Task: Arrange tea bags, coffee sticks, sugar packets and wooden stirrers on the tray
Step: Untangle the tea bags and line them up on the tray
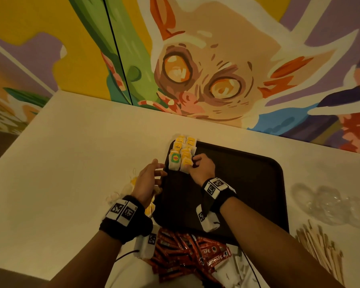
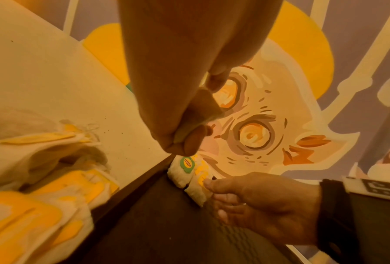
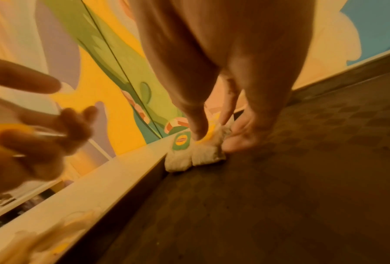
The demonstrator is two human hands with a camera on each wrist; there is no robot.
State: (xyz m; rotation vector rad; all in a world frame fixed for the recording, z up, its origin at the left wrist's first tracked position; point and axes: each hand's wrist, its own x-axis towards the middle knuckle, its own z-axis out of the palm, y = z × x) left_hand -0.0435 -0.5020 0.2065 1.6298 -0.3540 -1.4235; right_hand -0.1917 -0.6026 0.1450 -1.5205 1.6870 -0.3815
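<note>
Pinching the nearest tea bag in the rows at the tray's far-left corner, the right hand rests there. The left hand hovers beside the tray edge, fingers loosely spread, above loose tea bags on the tabletop.

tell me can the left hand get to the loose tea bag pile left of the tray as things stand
Probably yes. The left hand hovers at the tray's left edge, right above the loose tea bags, with nothing between them; whether it already pinches something is unclear.

Coffee sticks partly behind forearms; left hand blurred, grip unclear.
</note>
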